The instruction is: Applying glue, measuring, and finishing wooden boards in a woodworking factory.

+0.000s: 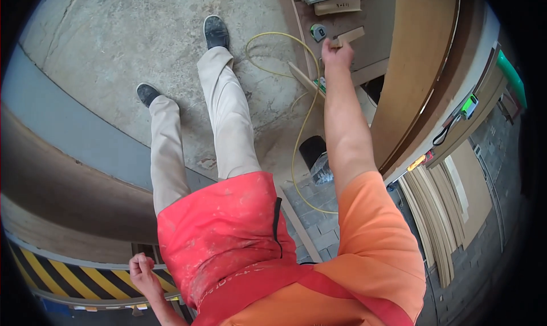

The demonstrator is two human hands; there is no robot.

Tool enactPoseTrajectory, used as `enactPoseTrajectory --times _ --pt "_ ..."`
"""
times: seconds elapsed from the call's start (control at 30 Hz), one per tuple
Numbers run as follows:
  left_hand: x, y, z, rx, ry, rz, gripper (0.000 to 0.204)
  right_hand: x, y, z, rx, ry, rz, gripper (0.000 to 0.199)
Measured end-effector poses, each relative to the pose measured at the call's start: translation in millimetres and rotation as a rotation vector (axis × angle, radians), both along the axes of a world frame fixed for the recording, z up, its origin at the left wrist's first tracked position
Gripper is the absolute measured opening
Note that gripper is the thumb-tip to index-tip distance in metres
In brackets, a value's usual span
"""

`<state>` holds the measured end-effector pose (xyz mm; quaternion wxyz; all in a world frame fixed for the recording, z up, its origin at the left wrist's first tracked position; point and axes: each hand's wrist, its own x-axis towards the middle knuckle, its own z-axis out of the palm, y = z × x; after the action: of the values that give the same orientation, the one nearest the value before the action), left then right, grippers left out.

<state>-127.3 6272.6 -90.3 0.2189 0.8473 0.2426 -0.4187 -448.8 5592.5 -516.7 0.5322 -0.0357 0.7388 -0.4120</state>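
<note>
Concrete floor (114, 47) fills the upper left of the frame, with a yellow cable (302, 126) looping across upper centre and stacked boards (439, 212) at right. Right hand (336, 55), arm stretched upward in frame, closes on a small wooden piece (347, 37). Left hand (142, 269), lower left, is curled in a fist; anything inside is hidden.

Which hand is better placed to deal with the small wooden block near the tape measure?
Right. The right hand is stretched out and already at the wooden block, beside the tape measure. The left hand is a fist far behind, near the striped barrier.
</note>
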Motion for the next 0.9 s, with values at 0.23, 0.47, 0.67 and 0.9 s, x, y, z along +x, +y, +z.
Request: enactPoseTrajectory --times 0.23,0.47,0.67,0.9 --pt "26 -76 2 -0.098 0.025 -0.082 0.018 71 80 62 0.176 0.150 0.841 0.012" --pt "34 -50 -8 -0.145 0.140 -0.050 0.020 188 81 434 -0.995 0.277 1.600 0.013" --pt "44 -35 -32 -0.082 0.185 0.030 0.023 89 -145 478 -0.660 1.583 1.093 0.043" --pt "51 -45 -45 -0.130 0.192 0.065 0.024 -23 -271 453 -0.292 1.613 1.510 0.042"
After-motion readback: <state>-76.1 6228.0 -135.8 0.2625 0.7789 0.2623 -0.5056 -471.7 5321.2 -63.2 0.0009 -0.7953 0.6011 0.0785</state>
